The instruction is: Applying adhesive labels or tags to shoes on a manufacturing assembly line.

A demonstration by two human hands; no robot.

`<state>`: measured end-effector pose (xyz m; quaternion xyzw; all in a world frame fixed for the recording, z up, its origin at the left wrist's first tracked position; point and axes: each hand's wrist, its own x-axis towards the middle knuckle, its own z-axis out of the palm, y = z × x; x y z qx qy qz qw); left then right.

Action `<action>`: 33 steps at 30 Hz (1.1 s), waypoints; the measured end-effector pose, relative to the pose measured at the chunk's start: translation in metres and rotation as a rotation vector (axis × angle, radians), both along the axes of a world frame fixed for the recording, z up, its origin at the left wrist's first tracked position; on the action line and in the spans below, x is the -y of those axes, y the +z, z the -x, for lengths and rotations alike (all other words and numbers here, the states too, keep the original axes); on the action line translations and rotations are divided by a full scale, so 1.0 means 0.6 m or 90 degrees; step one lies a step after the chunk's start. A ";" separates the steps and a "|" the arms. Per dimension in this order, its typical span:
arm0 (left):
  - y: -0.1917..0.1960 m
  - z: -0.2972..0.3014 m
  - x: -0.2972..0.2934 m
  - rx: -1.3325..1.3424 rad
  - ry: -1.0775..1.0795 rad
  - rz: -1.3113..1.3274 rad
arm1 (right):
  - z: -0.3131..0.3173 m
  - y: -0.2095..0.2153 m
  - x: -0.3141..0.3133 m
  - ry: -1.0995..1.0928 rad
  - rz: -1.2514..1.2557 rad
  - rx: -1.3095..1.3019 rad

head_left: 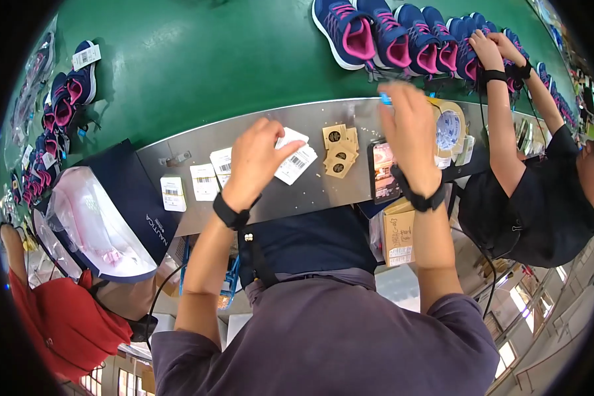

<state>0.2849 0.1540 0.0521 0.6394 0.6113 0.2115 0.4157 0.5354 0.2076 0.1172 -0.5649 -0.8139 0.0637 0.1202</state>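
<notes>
My left hand is over the metal ledge, its thumb across a stack of white barcode tags and its fingers bent at the stack's upper edge. My right hand is raised above the ledge, near the row of shoes, its fingers smeared by motion. A small bright blue piece shows at its fingertips; I cannot make out its kind. Kraft-brown square cards with dark round prints lie spread between my hands. Below my right hand lies a phone with a lit screen.
Navy shoes with pink laces line the green table; more stand at left. More tag stacks and a tape roll are on the ledge. An open navy shoebox stands left. Co-workers sit at both sides; one's hands touch shoes.
</notes>
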 end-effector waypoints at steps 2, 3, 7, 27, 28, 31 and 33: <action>0.003 -0.016 0.022 -0.117 -0.038 -0.023 | -0.001 -0.011 0.068 0.031 0.088 -0.022; 0.003 -0.024 0.028 -0.146 -0.037 -0.035 | -0.001 -0.021 0.096 0.028 0.089 -0.026; -0.004 -0.034 0.034 -0.168 -0.032 -0.022 | 0.019 -0.057 0.159 0.005 0.188 -0.029; 0.045 -0.096 0.017 0.647 0.150 0.436 | 0.002 -0.048 0.155 -0.345 0.501 -0.773; 0.047 -0.110 0.013 0.673 0.178 0.455 | 0.002 -0.044 0.151 -0.350 0.493 -0.771; 0.032 -0.132 0.011 0.671 0.180 0.449 | -0.011 -0.036 0.146 -0.310 0.357 -0.816; 0.036 -0.149 0.003 0.682 0.173 0.432 | -0.027 -0.019 0.144 -0.318 0.306 -0.741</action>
